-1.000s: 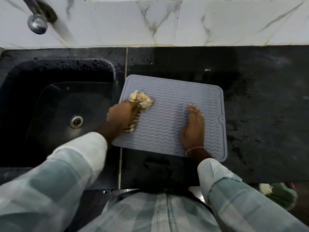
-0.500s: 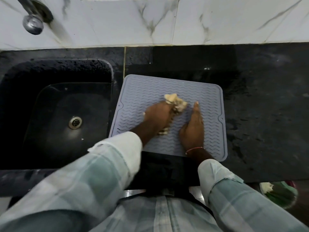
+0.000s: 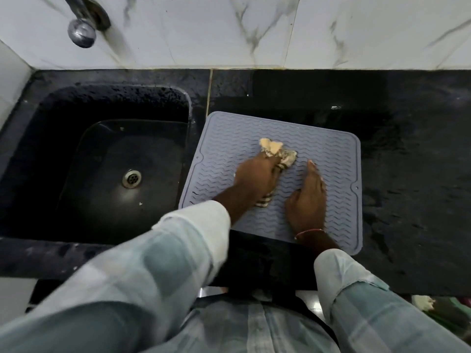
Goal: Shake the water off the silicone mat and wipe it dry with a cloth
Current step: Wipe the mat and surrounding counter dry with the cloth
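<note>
Wiping is going on: the silicone mat (image 3: pixel 331 159) is lying flat on the dark countertop (image 3: pixel 407 174) just beside the sink (image 3: pixel 51 149), and the left hand (image 3: pixel 254 179) is gripping the bunched cloth (image 3: pixel 276 151) with curled fingers near its middle. The right hand (image 3: pixel 308 200) is pressing the mat with straight fingers. Next, I think, the cloth is needing the far corners.

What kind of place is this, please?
Probably a kitchen: a dark sink with a drain, a metal tap on the wall above it, and a black stone counter below white marble-look tiles.
</note>
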`<state>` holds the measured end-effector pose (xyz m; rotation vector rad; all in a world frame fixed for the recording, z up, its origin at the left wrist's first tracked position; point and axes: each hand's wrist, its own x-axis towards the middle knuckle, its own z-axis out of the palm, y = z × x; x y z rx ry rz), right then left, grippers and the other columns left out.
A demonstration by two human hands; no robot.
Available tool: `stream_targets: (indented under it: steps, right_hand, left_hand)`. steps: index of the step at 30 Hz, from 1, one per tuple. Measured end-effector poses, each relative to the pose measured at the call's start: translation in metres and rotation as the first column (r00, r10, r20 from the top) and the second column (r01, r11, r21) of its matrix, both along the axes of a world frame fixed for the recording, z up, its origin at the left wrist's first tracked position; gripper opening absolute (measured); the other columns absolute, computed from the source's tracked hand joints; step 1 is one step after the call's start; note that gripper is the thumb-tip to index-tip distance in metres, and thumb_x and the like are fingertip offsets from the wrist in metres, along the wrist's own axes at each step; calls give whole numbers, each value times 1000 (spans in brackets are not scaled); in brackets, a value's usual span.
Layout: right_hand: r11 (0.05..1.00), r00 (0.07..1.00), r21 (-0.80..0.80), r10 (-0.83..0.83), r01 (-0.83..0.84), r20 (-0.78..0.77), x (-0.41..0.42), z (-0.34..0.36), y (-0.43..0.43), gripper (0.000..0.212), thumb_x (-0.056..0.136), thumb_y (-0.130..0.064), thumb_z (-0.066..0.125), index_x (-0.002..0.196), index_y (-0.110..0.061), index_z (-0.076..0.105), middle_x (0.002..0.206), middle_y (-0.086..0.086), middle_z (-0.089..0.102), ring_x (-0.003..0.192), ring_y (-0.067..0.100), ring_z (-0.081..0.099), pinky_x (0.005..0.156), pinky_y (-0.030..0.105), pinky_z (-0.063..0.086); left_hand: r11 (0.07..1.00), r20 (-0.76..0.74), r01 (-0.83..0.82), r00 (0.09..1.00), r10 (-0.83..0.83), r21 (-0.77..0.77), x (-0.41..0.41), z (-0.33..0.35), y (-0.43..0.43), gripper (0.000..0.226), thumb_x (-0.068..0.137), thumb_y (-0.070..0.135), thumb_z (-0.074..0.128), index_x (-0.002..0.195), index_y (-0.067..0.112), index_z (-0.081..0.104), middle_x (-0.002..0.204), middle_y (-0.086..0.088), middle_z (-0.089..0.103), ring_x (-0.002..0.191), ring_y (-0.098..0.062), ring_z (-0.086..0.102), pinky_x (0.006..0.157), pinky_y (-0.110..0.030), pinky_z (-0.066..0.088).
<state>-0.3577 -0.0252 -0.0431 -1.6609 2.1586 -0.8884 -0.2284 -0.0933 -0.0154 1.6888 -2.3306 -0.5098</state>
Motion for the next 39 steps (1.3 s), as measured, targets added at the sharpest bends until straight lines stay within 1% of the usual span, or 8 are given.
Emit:
stream_targets:
  steps: [9, 13, 18, 26, 29, 33, 36, 39]
  right_hand:
    - [1000, 999, -23, -11, 12, 37, 1, 3, 2, 65, 86, 2, 44, 148, -8, 27, 152, 11, 34, 142, 24, 28, 119, 44, 19]
    - [1000, 1000, 18, -6, 5, 8, 1, 3, 1, 65, 86, -7, 38, 149, -9, 23, 154, 11, 30, 143, 24, 26, 121, 40, 14]
    - [997, 999, 73, 13, -10, -45, 1, 2, -1, 71, 77, -18, 32, 148, -10, 25, 153, 11, 32, 142, 27, 28, 120, 39, 13]
    - [995, 990, 73, 72, -63, -121, -2, -2, -1, 62, 80, -16, 36, 141, -9, 41, 147, 11, 42, 141, 25, 32, 120, 41, 13]
    - [995, 986, 75, 68, -58, -150, -1, -3, -3, 57, 87, -25, 28, 140, -9, 43, 146, 11, 45, 140, 25, 33, 119, 43, 16]
    - [994, 984, 98, 56, -40, -169, 0, -3, -5, 53, 93, -30, 25, 139, -10, 44, 144, 11, 46, 139, 25, 35, 118, 42, 16]
    - [995, 984, 88, 59, -45, -171, 0, -2, -3, 59, 91, -34, 21, 138, -9, 44, 144, 12, 47, 138, 26, 36, 117, 42, 16]
    - [995, 986, 89, 64, -50, -154, -1, -2, -2, 60, 91, -35, 20, 139, -8, 44, 145, 12, 46, 139, 26, 34, 118, 41, 15]
  left_hand:
    - [954, 191, -295, 935, 299, -49, 117, 0, -22, 29, 93, 35, 43, 112, 22, 61, 112, -12, 63, 97, -39, 62, 80, -43, 49]
    - [919, 75, -393, 916, 394, -28, 101, -2, -20, 32, 93, 38, 45, 114, 22, 61, 110, -14, 64, 96, -39, 62, 79, -44, 51]
    - [999, -42, -51, 998, 51, -3, 11, -1, -8, 31, 94, 34, 48, 118, 21, 63, 110, -15, 64, 95, -35, 61, 75, -40, 50]
    - [949, 210, -309, 926, 314, -58, 138, 3, -33, 33, 94, 40, 45, 113, 19, 61, 107, -15, 65, 93, -39, 64, 75, -42, 50]
    - [934, 187, -353, 916, 355, -44, 139, 8, -43, 31, 93, 39, 47, 108, 18, 63, 103, -16, 66, 91, -40, 63, 75, -44, 51]
    - [986, -59, -167, 984, 166, -23, 57, 4, -45, 34, 95, 42, 46, 109, 20, 68, 99, -12, 68, 88, -31, 64, 73, -38, 53]
    - [1000, -15, 16, 1000, -16, 16, 18, -3, -32, 35, 94, 42, 46, 113, 20, 66, 105, -13, 65, 92, -31, 61, 76, -41, 51]
    - [999, 51, -29, 998, 31, -32, 58, -6, -32, 34, 95, 38, 47, 116, 17, 64, 106, -13, 64, 94, -32, 61, 77, -40, 48]
